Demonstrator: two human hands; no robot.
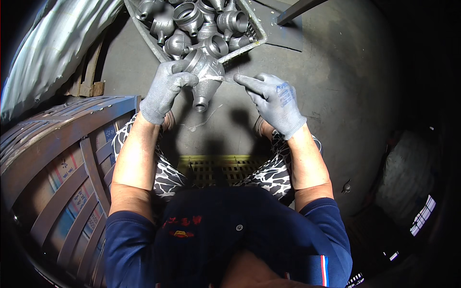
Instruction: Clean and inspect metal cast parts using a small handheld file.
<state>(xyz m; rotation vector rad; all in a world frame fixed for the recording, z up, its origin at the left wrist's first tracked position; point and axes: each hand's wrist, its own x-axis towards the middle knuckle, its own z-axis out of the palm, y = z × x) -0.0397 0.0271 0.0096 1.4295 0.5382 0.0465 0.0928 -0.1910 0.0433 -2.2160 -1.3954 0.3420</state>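
Note:
A grey metal pipe fitting point(205, 62), bulbous with a wide threaded mouth and a narrow spout, is held in front of me. My left hand point(164, 89), in a grey glove, is closed on its left side. Around the fitting's middle runs a whitish strip point(212, 78), which stretches right toward my other hand. Also gloved, my right hand point(277, 98) is beside the fitting, thumb and forefinger pinched at the strip's end. The fitting's wide mouth points up toward a basket point(260, 34) heaped with several similar fittings point(188, 17).
A slatted crate point(91, 161) holding boxes stands close on my left. Below me is a yellow slotted crate point(221, 163). A thin pale strand point(193, 128) lies on the floor between my feet. A metal leg point(297, 10) stands at the back right; a whitish sack point(408, 168) lies right.

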